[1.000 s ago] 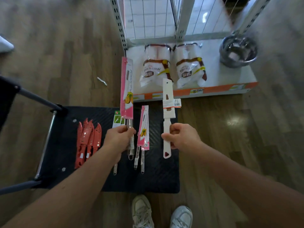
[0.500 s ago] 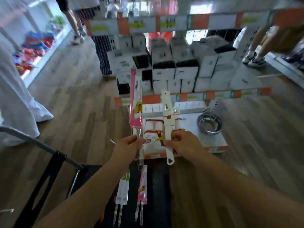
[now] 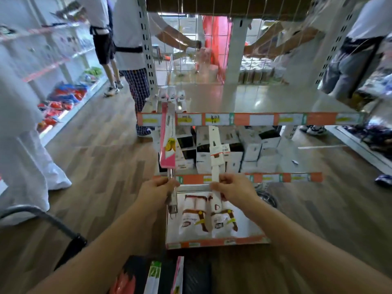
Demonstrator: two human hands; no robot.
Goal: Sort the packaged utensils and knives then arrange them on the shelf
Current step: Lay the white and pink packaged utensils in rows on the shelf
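At centre frame the left hand (image 3: 158, 193) had its grip clenched around the metal handle of a packaged utensil (image 3: 168, 143), whose pink card sleeve stood upright, its top overlapping the price strip of the middle shelf (image 3: 265, 102). Just to the right, the right hand (image 3: 235, 188) was grasping the handle of a white knife (image 3: 216, 153), also upright, a barcode tag fixed at mid-length. The two items were held side by side, near each other but apart, in front of the shelving unit.

The middle shelf, in the upper centre, carried a few small packaged items (image 3: 171, 98) at its left end; they were too blurred to identify. The tier below held stacked white and black boxes (image 3: 231, 149). On the bottom shelf (image 3: 244, 230), lower centre, lay two white bags with brown bands (image 3: 207, 217), directly beneath both hands.

At the bottom edge of the frame, more packaged utensils (image 3: 167, 276) rested on a dark cart deck (image 3: 197, 276), with the cart's handle (image 3: 53, 221) at lower left. Other persons (image 3: 127, 39) stood in the aisle at upper left.
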